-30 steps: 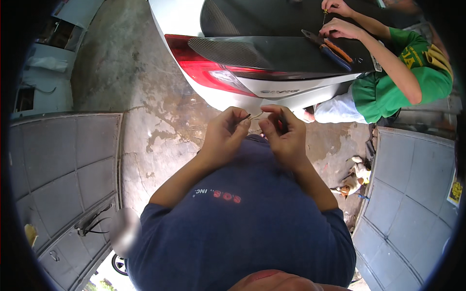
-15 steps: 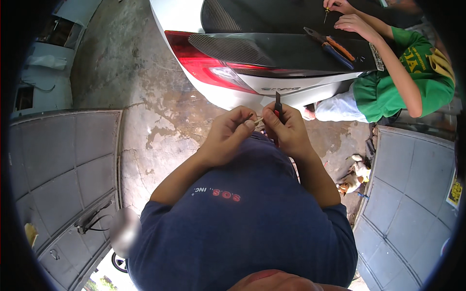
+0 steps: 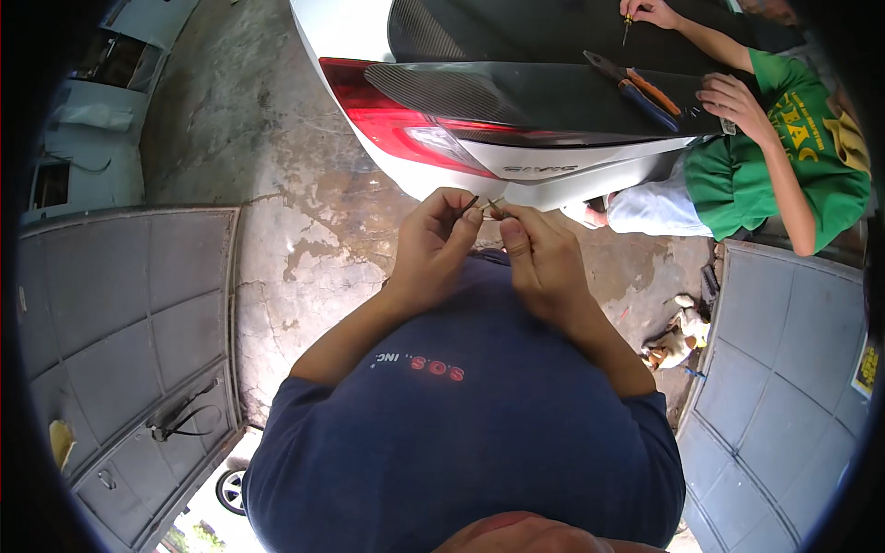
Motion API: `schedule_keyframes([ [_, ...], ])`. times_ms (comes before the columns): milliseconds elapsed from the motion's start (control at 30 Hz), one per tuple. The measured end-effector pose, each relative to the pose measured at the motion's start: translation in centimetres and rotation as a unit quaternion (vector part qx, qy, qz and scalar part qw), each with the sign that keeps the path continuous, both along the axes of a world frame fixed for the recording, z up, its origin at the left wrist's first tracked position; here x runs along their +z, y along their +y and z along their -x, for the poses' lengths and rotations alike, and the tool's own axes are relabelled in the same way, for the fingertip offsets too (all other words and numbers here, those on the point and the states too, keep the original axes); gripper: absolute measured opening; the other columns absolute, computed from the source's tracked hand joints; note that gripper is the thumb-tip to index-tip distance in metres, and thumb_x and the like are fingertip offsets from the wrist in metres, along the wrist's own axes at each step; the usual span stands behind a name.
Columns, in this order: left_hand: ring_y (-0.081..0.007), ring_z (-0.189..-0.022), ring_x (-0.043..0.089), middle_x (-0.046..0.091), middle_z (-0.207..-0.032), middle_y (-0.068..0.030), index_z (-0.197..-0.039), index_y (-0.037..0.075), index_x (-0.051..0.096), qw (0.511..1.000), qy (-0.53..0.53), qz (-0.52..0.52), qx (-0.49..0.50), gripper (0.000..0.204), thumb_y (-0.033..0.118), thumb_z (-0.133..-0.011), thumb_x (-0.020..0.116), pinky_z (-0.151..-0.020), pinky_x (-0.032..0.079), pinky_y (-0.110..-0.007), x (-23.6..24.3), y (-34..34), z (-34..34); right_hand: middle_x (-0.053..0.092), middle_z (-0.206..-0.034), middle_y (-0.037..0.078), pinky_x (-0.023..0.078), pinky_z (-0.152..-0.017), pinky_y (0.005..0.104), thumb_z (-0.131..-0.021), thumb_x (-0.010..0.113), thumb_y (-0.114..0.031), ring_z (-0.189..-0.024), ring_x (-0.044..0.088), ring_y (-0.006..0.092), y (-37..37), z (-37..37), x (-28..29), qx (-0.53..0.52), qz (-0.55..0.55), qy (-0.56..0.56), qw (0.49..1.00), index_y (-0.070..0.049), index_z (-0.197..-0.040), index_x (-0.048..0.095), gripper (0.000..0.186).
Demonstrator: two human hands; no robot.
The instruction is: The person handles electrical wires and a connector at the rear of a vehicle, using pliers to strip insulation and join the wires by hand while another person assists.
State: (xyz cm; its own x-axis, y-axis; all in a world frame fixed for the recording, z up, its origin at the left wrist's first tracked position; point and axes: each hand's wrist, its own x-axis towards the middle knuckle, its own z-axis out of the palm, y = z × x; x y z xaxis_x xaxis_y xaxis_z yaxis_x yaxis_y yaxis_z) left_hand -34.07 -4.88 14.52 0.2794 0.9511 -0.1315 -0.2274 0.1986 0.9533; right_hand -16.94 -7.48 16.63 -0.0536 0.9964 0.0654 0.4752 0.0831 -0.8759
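Small thin dark metal piece (image 3: 486, 205) pinched between left hand (image 3: 433, 241) and right hand (image 3: 542, 253), both closed on it; white car rear (image 3: 516, 166) at 12 o'clock.

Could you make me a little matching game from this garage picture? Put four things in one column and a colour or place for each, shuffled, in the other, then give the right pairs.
Things:
1. tail light
2. co-worker's shirt
3. pliers
4. small thin part

Colour or place:
A. lying on the dark spoiler of the white car
B. pinched between the fingers of the left hand and the right hand
C. red
D. green

Right pairs: 1-C, 2-D, 3-A, 4-B
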Motion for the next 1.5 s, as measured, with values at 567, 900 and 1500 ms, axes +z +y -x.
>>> schedule_keyframes([
  [567,-0.0054,-0.087,0.056,0.061,-0.098,-0.0021,-0.11,0.0,0.055,0.996,0.014,-0.083,0.004,0.01,0.005,-0.102,0.058,-0.074,0.047,-0.022,-0.1,-0.5,-0.8,0.07,-0.094,0.015,0.051,-0.076,0.0442,-0.102,0.057,-0.02,-0.085,0.068,0.0363,-0.4,-0.1,1.2,0.009,-0.015,0.018,1.0,-0.003,-0.108,0.068,0.022],
  [900,-0.0067,-0.085,0.055,0.06,-0.094,-0.0023,-0.109,-0.002,0.056,0.996,0.052,-0.072,-0.018,0.016,0.014,-0.106,0.054,-0.074,0.049,-0.025,0.5,-0.2,-1.6,0.065,-0.085,0.009,0.047,-0.062,0.029,-0.099,0.066,-0.017,-0.068,0.06,0.0165,-0.3,-2.4,2.5,0.002,0.039,0.009,0.999,-0.001,-0.109,0.068,0.019],
  [1500,-0.0081,-0.088,0.062,0.067,-0.095,-0.0039,-0.109,-0.003,0.06,0.993,-0.006,-0.058,-0.1,0.013,0.008,-0.103,0.056,-0.075,0.049,-0.026,1.5,-0.2,-1.7,0.052,-0.065,-0.005,0.035,-0.053,0.0223,-0.104,0.061,-0.029,-0.057,0.045,0.0043,2.4,-4.8,0.9,0.076,0.259,0.309,0.912,-0.006,-0.089,0.061,0.028],
])
